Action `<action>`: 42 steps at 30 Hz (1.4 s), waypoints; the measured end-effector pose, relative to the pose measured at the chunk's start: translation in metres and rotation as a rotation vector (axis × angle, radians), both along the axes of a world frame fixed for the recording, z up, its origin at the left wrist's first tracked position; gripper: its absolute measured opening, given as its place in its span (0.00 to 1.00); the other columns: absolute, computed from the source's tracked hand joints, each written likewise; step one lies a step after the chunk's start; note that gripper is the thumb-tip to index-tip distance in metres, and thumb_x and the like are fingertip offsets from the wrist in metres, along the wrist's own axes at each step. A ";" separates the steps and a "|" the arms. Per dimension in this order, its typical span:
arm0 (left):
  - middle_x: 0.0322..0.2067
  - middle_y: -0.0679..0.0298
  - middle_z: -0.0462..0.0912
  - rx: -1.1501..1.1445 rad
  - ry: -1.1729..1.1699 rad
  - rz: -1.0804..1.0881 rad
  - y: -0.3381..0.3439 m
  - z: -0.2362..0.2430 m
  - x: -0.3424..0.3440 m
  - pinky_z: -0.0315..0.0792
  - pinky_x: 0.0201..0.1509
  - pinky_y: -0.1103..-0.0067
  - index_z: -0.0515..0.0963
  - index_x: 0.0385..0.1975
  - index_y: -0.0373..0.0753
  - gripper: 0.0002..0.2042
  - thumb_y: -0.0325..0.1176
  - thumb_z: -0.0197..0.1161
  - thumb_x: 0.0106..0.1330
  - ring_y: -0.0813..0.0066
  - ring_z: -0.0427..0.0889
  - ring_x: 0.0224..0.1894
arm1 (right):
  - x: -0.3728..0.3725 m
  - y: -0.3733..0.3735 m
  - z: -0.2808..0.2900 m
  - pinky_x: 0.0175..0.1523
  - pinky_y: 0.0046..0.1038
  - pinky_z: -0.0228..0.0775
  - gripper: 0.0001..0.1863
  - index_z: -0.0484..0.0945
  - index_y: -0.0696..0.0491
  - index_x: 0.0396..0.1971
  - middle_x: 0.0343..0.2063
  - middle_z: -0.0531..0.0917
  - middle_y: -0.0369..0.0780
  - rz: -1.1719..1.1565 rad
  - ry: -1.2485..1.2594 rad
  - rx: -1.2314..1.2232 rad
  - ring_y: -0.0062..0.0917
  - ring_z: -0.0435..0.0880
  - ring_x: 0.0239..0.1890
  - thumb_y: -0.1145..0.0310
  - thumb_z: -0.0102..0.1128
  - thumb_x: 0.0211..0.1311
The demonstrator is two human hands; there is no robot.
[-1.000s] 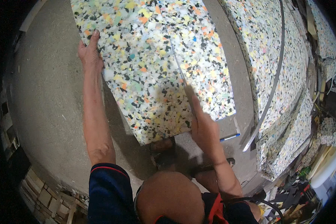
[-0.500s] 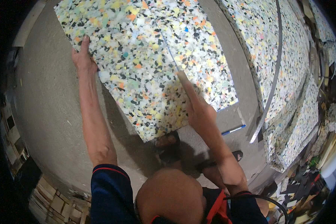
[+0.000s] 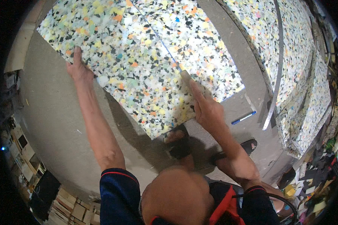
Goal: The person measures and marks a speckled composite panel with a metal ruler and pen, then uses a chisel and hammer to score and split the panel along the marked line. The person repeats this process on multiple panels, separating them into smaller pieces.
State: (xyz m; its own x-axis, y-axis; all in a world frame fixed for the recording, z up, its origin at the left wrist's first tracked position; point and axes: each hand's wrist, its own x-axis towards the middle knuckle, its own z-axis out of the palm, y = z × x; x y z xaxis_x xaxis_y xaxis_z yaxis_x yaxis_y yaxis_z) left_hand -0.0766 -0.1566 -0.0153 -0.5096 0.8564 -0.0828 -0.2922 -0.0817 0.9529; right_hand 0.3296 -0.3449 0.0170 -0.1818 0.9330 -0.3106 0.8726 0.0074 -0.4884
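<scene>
A thick, multicoloured speckled foam sheet (image 3: pixel 112 56) extends in front of me, with a blue line running along it. My left hand (image 3: pixel 80 69) grips its left edge, thumb on top and fingers mostly hidden beneath. Over the sheet's near right part, my right hand (image 3: pixel 208 110) is closed round a knife (image 3: pixel 185 76), its forefinger stretched along the brownish handle. The tip end meets the blue line; how much blade is in the foam I cannot tell. A blue and white pen (image 3: pixel 243 117) lies on the floor right of my right hand.
More speckled foam sheets (image 3: pixel 293 48) lie at the right, with a long narrow metal strip (image 3: pixel 278 71) across them. Foam scraps (image 3: pixel 308 180) are heaped at the lower right. Wooden pieces (image 3: pixel 73 208) stand at the lower left. My sandalled foot (image 3: pixel 178 140) is by the sheet's near corner.
The view has shifted slightly, and the sheet appears turned a little, its far end further left. My left hand keeps its edge grip; my right hand still holds the knife at the blue line.
</scene>
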 end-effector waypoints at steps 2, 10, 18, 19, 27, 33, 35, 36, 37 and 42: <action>0.54 0.49 0.80 -0.051 0.065 0.080 0.001 0.000 0.007 0.85 0.55 0.61 0.68 0.61 0.30 0.24 0.27 0.69 0.68 0.59 0.84 0.54 | 0.003 -0.015 -0.003 0.28 0.43 0.74 0.37 0.57 0.40 0.77 0.31 0.82 0.49 0.011 -0.035 0.009 0.46 0.83 0.27 0.71 0.56 0.69; 0.59 0.42 0.74 -0.022 0.150 0.058 -0.002 -0.008 0.001 0.80 0.62 0.52 0.65 0.64 0.29 0.31 0.33 0.71 0.66 0.51 0.81 0.59 | 0.038 -0.094 0.037 0.17 0.36 0.72 0.44 0.56 0.38 0.78 0.25 0.77 0.40 0.066 -0.161 0.022 0.31 0.79 0.16 0.71 0.61 0.61; 0.57 0.44 0.78 -0.036 0.073 -0.058 -0.003 -0.001 -0.007 0.83 0.59 0.51 0.65 0.65 0.28 0.31 0.30 0.71 0.65 0.51 0.82 0.58 | 0.018 -0.047 0.013 0.21 0.39 0.71 0.42 0.54 0.37 0.79 0.27 0.78 0.44 0.010 -0.066 0.014 0.38 0.80 0.21 0.71 0.59 0.67; 0.57 0.45 0.78 -0.039 0.070 -0.039 -0.002 -0.003 -0.006 0.84 0.59 0.52 0.65 0.65 0.28 0.31 0.30 0.72 0.65 0.51 0.82 0.57 | 0.018 -0.051 0.013 0.21 0.39 0.71 0.42 0.54 0.37 0.79 0.27 0.78 0.44 0.014 -0.081 -0.004 0.37 0.80 0.21 0.71 0.59 0.67; 0.58 0.44 0.76 -0.067 0.155 0.051 0.000 -0.011 -0.011 0.81 0.62 0.54 0.65 0.66 0.29 0.32 0.31 0.71 0.66 0.52 0.80 0.60 | 0.048 -0.134 0.044 0.23 0.42 0.75 0.40 0.56 0.40 0.77 0.27 0.79 0.44 0.042 -0.256 -0.212 0.40 0.81 0.20 0.69 0.59 0.67; 0.66 0.41 0.69 -0.409 1.438 0.030 0.002 0.019 0.060 0.68 0.70 0.54 0.65 0.69 0.32 0.37 0.46 0.71 0.65 0.48 0.66 0.72 | 0.059 -0.140 0.040 0.26 0.44 0.77 0.38 0.58 0.41 0.76 0.29 0.79 0.46 0.005 -0.157 -0.171 0.44 0.82 0.24 0.70 0.58 0.67; 0.70 0.41 0.67 0.184 1.512 -0.423 0.007 0.002 0.077 0.53 0.78 0.55 0.70 0.66 0.31 0.34 0.44 0.71 0.65 0.44 0.64 0.73 | 0.057 -0.134 0.042 0.27 0.44 0.77 0.38 0.58 0.41 0.76 0.29 0.79 0.47 0.011 -0.156 -0.187 0.44 0.82 0.25 0.71 0.58 0.67; 0.68 0.43 0.70 0.345 1.597 -0.555 0.008 -0.003 0.098 0.55 0.77 0.55 0.72 0.65 0.35 0.30 0.43 0.68 0.67 0.45 0.65 0.72 | 0.054 -0.132 0.041 0.27 0.44 0.77 0.38 0.57 0.41 0.77 0.30 0.79 0.47 0.014 -0.148 -0.194 0.45 0.82 0.25 0.71 0.58 0.67; 0.67 0.47 0.73 0.425 1.577 -0.833 0.011 0.008 0.128 0.56 0.76 0.56 0.74 0.64 0.37 0.28 0.45 0.68 0.67 0.47 0.66 0.72 | 0.056 -0.132 0.043 0.27 0.44 0.77 0.38 0.57 0.40 0.77 0.30 0.79 0.47 -0.005 -0.141 -0.209 0.45 0.82 0.25 0.71 0.58 0.67; 0.51 0.58 0.82 0.418 1.772 -1.036 0.014 0.012 0.152 0.65 0.64 0.61 0.81 0.52 0.40 0.32 0.61 0.69 0.58 0.59 0.77 0.57 | 0.055 -0.133 0.040 0.28 0.44 0.77 0.39 0.56 0.38 0.77 0.31 0.79 0.48 -0.007 -0.117 -0.223 0.46 0.83 0.26 0.71 0.58 0.67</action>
